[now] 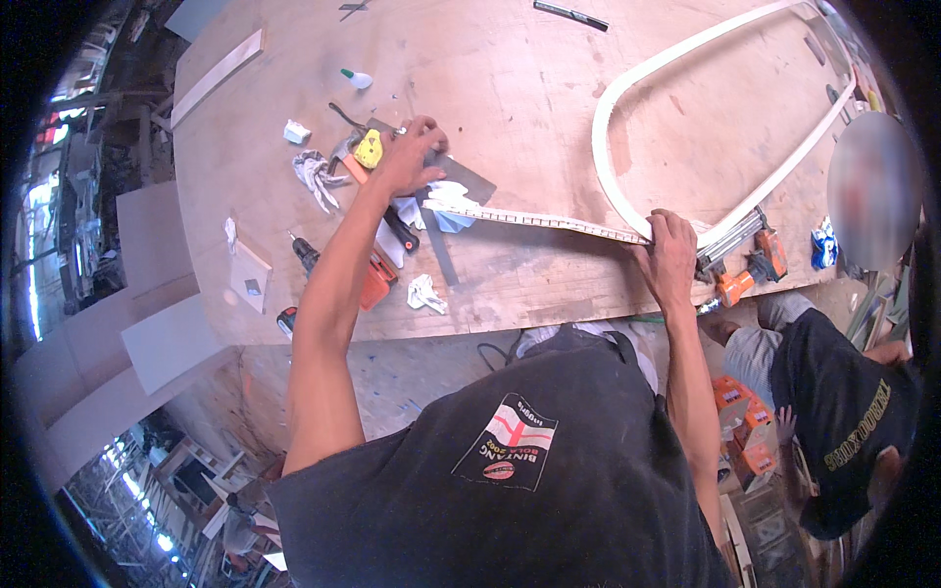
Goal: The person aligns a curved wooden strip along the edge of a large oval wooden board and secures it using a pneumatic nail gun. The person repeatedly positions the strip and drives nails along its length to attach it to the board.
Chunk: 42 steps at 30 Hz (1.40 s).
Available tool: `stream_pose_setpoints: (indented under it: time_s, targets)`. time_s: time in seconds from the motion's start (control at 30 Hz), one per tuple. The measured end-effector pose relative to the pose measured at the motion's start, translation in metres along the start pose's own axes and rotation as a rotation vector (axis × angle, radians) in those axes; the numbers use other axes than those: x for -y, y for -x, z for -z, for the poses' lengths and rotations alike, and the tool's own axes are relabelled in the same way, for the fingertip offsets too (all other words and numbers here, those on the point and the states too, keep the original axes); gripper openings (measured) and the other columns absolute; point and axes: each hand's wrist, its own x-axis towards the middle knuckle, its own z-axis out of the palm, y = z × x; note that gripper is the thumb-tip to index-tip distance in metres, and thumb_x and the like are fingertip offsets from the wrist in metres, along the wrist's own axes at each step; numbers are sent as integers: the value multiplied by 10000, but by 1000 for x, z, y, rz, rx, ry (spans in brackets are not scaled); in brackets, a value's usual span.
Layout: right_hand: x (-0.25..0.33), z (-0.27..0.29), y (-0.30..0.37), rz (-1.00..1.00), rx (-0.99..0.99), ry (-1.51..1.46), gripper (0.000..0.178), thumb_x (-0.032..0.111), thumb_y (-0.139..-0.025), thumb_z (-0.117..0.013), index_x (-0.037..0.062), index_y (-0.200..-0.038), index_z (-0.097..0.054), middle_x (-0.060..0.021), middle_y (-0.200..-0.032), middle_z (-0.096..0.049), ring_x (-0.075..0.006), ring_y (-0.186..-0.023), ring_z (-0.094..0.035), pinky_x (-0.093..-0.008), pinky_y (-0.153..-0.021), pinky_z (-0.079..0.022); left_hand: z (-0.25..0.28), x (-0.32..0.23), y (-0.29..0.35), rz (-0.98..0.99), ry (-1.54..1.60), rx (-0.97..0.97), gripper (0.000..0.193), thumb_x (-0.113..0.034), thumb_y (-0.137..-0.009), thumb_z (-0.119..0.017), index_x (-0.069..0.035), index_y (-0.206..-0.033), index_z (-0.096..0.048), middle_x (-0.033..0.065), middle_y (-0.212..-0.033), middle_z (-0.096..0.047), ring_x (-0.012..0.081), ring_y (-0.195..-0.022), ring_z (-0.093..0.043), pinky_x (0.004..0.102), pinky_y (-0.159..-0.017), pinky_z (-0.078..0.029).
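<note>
Head view: we have a thin notched wooden strip point(544, 220) lying flat across the plywood table point(510, 88), running between both hands. Our right hand point(668, 250) has its fingers closed down on the strip's right end, just where it meets the bent white wooden loop point(627, 88). Our left hand point(407, 155) presses down near the strip's left end, fingers spread over a dark metal square point(461, 181) and a white rag point(446, 196); we cannot tell if it actually grips anything. Yellow tape measure point(369, 149) sits just beside the left hand. An orange clamp point(750, 257) holds the loop's ends just right of our right hand. Near the left forearm: an orange drill point(372, 279) and crumpled rags point(316, 174). A small glue bottle point(357, 78) stands farther up the table. Another person in a dark shirt point(843, 412) stands past the table edge at right.
</note>
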Motion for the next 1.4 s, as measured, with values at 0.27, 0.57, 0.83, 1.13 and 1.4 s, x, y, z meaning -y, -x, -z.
stream_pose_setpoints:
  time_s: [0.27, 0.57, 0.83, 1.13, 1.4]
  targets:
    - [0, -2, -2, 19, -19, -15, 491, 109, -744, -868, 46, -1180, -651, -123, -1275, -645, -349, -1201, -593, -480, -1078, -442, -12, 0, 21, -73, 31, 88, 324, -226, -729, -910, -215, -1011, -751, 39, -1377, -521, 319, -1365, -486, 655, -1036, -313]
    - [0, -2, -2, -6, 0, -14, 469, 143, -744, -873, 56, -1153, -661, -115, -1313, -654, -339, -1233, -597, -484, -1083, -435, -10, 9, 71, -79, -178, 103, 206, -77, -833, -793, -118, -1025, -732, -9, -1385, -570, 203, -1313, -558, 580, -1050, -346]
    - [-4, -5, -2, -9, -25, -28, 506, 231, -739, -904, 59, -1149, -662, -130, -1310, -653, -353, -1231, -597, -490, -1075, -433, 6, 8, 102, -9, -277, 173, 336, 40, -809, -656, -129, -1096, -698, 0, -1325, -636, 229, -1344, -549, 576, -1103, -292]
    - [-3, -3, -2, -20, -47, -54, 520, 253, -749, -910, 23, -1152, -675, -140, -1277, -658, -362, -1193, -607, -486, -1060, -448, 17, -69, 95, -116, 329, -187, 377, -250, -750, -840, -96, -1077, -732, 41, -1140, -722, 281, -1157, -642, 526, -1075, -326]
    - [0, 0, -1, -9, -69, -67, 468, 200, -720, -897, 69, -1113, -678, -112, -1262, -667, -321, -1214, -611, -477, -1082, -454, 7, -38, 112, -14, 451, -128, 252, -70, -819, -787, -49, -1062, -727, 73, -1091, -705, 267, -1020, -662, 444, -1003, -445]
